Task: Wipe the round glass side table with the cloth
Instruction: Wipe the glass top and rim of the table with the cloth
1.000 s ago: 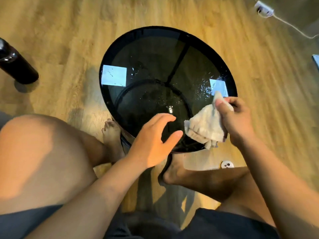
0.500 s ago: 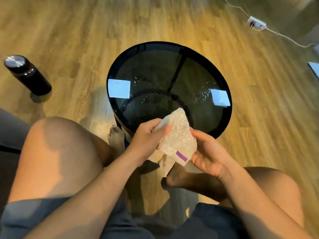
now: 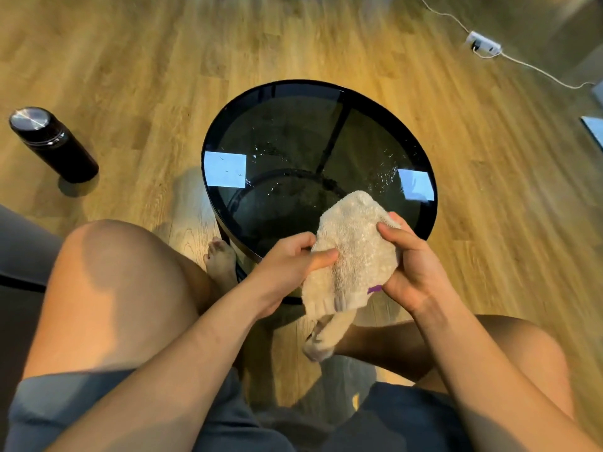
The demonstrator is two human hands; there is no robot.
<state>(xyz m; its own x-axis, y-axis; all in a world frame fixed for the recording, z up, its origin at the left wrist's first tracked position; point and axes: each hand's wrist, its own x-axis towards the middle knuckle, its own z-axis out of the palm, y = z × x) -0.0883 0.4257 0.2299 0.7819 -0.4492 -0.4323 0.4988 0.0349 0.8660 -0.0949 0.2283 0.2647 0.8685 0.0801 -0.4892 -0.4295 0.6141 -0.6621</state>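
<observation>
At lower-centre of frame, over near rim of table [image 3: 293, 88], left hand [image 3: 287, 272] and right hand [image 3: 414, 269] both gripping cloth [image 3: 352, 256] (second ago, right alone was holding it). Cloth being regathered off glass; droplets [image 3: 385, 181] remaining, wiping pausing.

A round, dark-rimmed glass bench [image 3: 293, 125] stood on a wood-plank floor [image 3: 163, 60], its top wet with scattered water droplets [image 3: 388, 177] and showing two bright square reflections [image 3: 225, 169], one near its left edge and one near its right. A black bottle [image 3: 54, 145] with a metal cap stood upright on the floor, well to the bench's left. A white adapter [image 3: 484, 47] lay on the boards at the far right, a white cable [image 3: 538, 70] trailing from it. A bare foot [image 3: 222, 259] rested on the floor just beside the bench's base
</observation>
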